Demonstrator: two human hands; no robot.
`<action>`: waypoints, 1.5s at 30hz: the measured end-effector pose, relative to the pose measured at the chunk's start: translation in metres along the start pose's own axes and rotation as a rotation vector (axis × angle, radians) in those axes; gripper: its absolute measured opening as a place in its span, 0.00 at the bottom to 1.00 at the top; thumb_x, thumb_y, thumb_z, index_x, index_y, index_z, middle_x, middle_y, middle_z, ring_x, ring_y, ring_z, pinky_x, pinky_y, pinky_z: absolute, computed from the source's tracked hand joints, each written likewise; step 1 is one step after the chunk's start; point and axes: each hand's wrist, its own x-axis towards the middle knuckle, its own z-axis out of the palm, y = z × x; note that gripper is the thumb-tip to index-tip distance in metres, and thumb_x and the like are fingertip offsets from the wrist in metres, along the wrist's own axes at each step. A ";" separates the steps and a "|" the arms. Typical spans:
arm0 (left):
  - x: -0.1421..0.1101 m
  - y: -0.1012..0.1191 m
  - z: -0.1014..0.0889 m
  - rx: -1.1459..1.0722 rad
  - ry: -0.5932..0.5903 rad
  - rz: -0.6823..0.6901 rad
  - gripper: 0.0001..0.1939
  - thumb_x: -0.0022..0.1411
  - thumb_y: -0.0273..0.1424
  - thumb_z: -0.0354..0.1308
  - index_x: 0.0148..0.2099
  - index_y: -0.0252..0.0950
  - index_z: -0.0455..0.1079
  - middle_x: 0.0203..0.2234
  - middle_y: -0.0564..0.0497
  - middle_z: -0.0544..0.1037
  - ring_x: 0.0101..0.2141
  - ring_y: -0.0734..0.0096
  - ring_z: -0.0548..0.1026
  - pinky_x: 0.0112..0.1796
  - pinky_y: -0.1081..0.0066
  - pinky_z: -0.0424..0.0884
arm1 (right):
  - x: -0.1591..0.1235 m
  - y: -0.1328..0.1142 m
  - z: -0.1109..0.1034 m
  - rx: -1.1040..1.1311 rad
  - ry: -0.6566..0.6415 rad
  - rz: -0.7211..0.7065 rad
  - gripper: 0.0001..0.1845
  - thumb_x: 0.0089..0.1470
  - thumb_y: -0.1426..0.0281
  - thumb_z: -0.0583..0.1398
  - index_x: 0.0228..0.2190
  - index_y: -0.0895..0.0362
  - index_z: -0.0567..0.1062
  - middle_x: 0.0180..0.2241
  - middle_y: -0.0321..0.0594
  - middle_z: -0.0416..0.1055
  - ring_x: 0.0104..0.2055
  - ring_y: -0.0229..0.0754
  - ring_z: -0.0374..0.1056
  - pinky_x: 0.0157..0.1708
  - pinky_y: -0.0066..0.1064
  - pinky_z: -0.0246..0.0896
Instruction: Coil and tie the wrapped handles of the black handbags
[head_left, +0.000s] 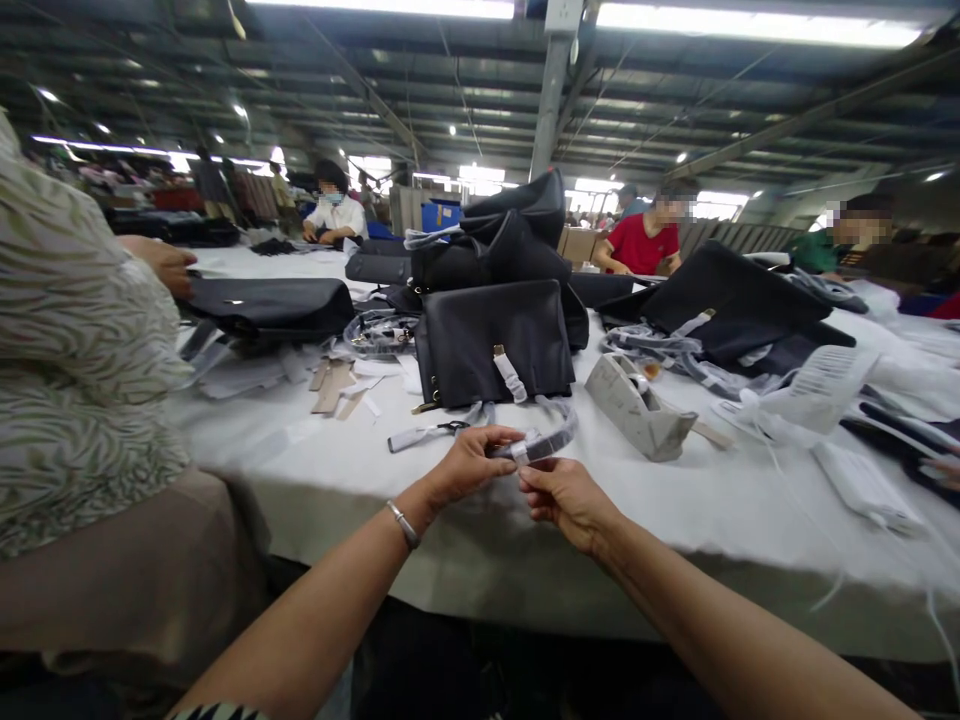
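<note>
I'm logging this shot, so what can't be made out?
All in the head view:
Wrapped strap: partly hidden by the left hand.
Right hand: palm hidden by its thumb and curled fingers.
Co-worker at left: head cut off by left edge.
Hand at far right: cut off by right edge.
Distant workers: too small and blurred.

The strap [556,440] I grip at lower centre is sheathed in glossy, crinkled clear plastic. Front bag [465,340], centre: smooth, leather-like, low sheen. Its clasp [499,352]: polished gold-toned metal. My bangle [405,525], lower centre: shiny metal. Tape dispenser [626,412], right of centre: matt, scuffed. Tabletop covering [277,455]: matt, cloth-like. Scraps [332,385], left of centre: matt cardboard.
</note>
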 end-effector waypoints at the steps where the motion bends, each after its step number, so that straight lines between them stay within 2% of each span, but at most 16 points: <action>1: 0.001 0.002 -0.001 -0.044 0.011 -0.019 0.25 0.43 0.30 0.70 0.47 0.30 0.75 0.36 0.47 0.79 0.36 0.67 0.74 0.39 0.70 0.68 | 0.002 -0.001 0.001 -0.030 -0.002 -0.045 0.07 0.47 0.73 0.64 0.31 0.61 0.72 0.21 0.33 0.69 0.18 0.29 0.63 0.17 0.21 0.61; 7: 0.004 0.006 -0.011 -0.279 -0.037 -0.113 0.27 0.43 0.29 0.72 0.48 0.31 0.74 0.37 0.47 0.79 0.35 0.71 0.75 0.38 0.73 0.67 | 0.012 0.001 0.000 -0.357 0.028 -0.343 0.11 0.47 0.65 0.63 0.33 0.58 0.75 0.22 0.34 0.68 0.20 0.34 0.63 0.20 0.27 0.62; 12: 0.009 0.003 -0.016 -0.378 -0.067 -0.167 0.28 0.46 0.29 0.72 0.51 0.32 0.72 0.38 0.46 0.79 0.37 0.70 0.76 0.39 0.73 0.68 | 0.029 0.004 -0.013 -0.761 0.109 -0.827 0.10 0.55 0.62 0.59 0.31 0.54 0.77 0.32 0.43 0.74 0.35 0.43 0.68 0.40 0.33 0.63; 14: 0.011 0.003 -0.017 -0.395 -0.064 -0.183 0.27 0.46 0.29 0.72 0.50 0.32 0.73 0.38 0.45 0.79 0.37 0.69 0.76 0.40 0.72 0.68 | 0.041 0.003 -0.021 -0.913 0.067 -0.932 0.12 0.56 0.61 0.58 0.29 0.54 0.77 0.32 0.45 0.75 0.38 0.45 0.69 0.43 0.33 0.61; 17: 0.013 0.002 -0.016 -0.417 -0.069 -0.206 0.26 0.45 0.29 0.73 0.48 0.32 0.74 0.40 0.44 0.79 0.37 0.69 0.76 0.40 0.72 0.69 | 0.059 0.006 -0.030 -0.993 0.042 -0.974 0.17 0.56 0.55 0.58 0.26 0.55 0.75 0.27 0.43 0.74 0.31 0.41 0.68 0.36 0.29 0.59; 20: 0.012 0.000 -0.016 -0.447 -0.059 -0.225 0.27 0.44 0.30 0.73 0.48 0.31 0.74 0.40 0.44 0.79 0.37 0.68 0.77 0.40 0.72 0.70 | 0.071 0.013 -0.033 -0.959 0.224 -0.963 0.27 0.49 0.44 0.59 0.24 0.57 0.74 0.21 0.40 0.71 0.22 0.37 0.64 0.27 0.27 0.55; 23: 0.011 0.001 -0.016 -0.481 -0.065 -0.257 0.27 0.43 0.31 0.74 0.48 0.31 0.74 0.39 0.44 0.79 0.35 0.70 0.77 0.38 0.74 0.70 | 0.076 0.013 -0.036 -1.044 0.354 -0.986 0.33 0.44 0.38 0.58 0.24 0.59 0.74 0.18 0.39 0.70 0.20 0.35 0.61 0.24 0.27 0.49; 26: 0.011 0.005 -0.018 -0.471 -0.133 -0.291 0.28 0.42 0.30 0.74 0.47 0.30 0.74 0.38 0.44 0.79 0.35 0.70 0.76 0.37 0.75 0.69 | 0.080 0.003 -0.043 -1.214 0.306 -1.022 0.34 0.41 0.38 0.60 0.23 0.58 0.76 0.20 0.41 0.72 0.22 0.37 0.63 0.25 0.28 0.47; 29: 0.012 0.008 -0.020 -0.416 -0.193 -0.309 0.28 0.42 0.30 0.74 0.47 0.28 0.74 0.36 0.44 0.79 0.34 0.70 0.75 0.36 0.75 0.68 | 0.083 -0.012 -0.051 -1.309 0.146 -0.963 0.32 0.39 0.40 0.62 0.20 0.59 0.75 0.20 0.42 0.72 0.23 0.38 0.64 0.26 0.28 0.48; 32: 0.010 0.010 -0.021 -0.360 -0.187 -0.304 0.28 0.44 0.31 0.73 0.49 0.28 0.74 0.37 0.44 0.79 0.34 0.71 0.75 0.36 0.75 0.67 | 0.082 -0.019 -0.058 -1.268 0.066 -0.717 0.27 0.42 0.44 0.62 0.22 0.58 0.76 0.21 0.38 0.72 0.23 0.36 0.62 0.25 0.28 0.47; 35: 0.005 0.010 -0.015 -0.289 -0.139 -0.298 0.27 0.43 0.30 0.72 0.47 0.29 0.75 0.37 0.46 0.79 0.34 0.72 0.74 0.36 0.76 0.67 | 0.068 -0.014 -0.064 -1.226 0.235 -0.471 0.21 0.49 0.52 0.60 0.22 0.57 0.74 0.21 0.38 0.71 0.23 0.36 0.61 0.24 0.28 0.45; 37: 0.002 0.010 -0.008 -0.222 -0.084 -0.278 0.26 0.42 0.30 0.73 0.46 0.31 0.76 0.36 0.47 0.79 0.34 0.72 0.74 0.36 0.75 0.67 | 0.049 -0.006 -0.065 -1.156 0.361 -0.424 0.17 0.51 0.58 0.58 0.20 0.57 0.73 0.22 0.39 0.70 0.25 0.37 0.61 0.25 0.29 0.47; 39: 0.001 0.010 0.000 -0.123 -0.044 -0.241 0.25 0.41 0.31 0.73 0.45 0.31 0.76 0.37 0.47 0.79 0.35 0.69 0.75 0.39 0.73 0.69 | 0.024 0.003 -0.063 -0.944 0.296 -0.371 0.16 0.51 0.60 0.58 0.20 0.57 0.72 0.21 0.38 0.68 0.25 0.36 0.61 0.25 0.28 0.50; 41: 0.000 0.011 0.007 -0.014 -0.030 -0.204 0.25 0.42 0.33 0.72 0.45 0.32 0.77 0.39 0.46 0.80 0.39 0.64 0.76 0.42 0.69 0.70 | -0.004 0.011 -0.053 -0.584 0.078 -0.223 0.16 0.49 0.57 0.59 0.26 0.58 0.74 0.22 0.36 0.68 0.23 0.35 0.61 0.22 0.26 0.53; 43: 0.001 0.010 0.011 0.058 -0.011 -0.183 0.25 0.43 0.34 0.72 0.46 0.34 0.77 0.41 0.45 0.80 0.41 0.60 0.76 0.44 0.67 0.71 | -0.022 0.017 -0.037 -0.221 -0.094 -0.102 0.24 0.43 0.54 0.63 0.39 0.57 0.74 0.33 0.37 0.71 0.25 0.34 0.64 0.18 0.24 0.53; 45: 0.005 0.005 0.010 0.063 -0.006 -0.188 0.26 0.43 0.36 0.72 0.46 0.35 0.76 0.43 0.44 0.80 0.44 0.55 0.76 0.47 0.64 0.71 | -0.023 0.021 -0.017 0.009 -0.166 -0.058 0.30 0.37 0.54 0.67 0.39 0.58 0.73 0.37 0.38 0.71 0.24 0.31 0.63 0.16 0.23 0.52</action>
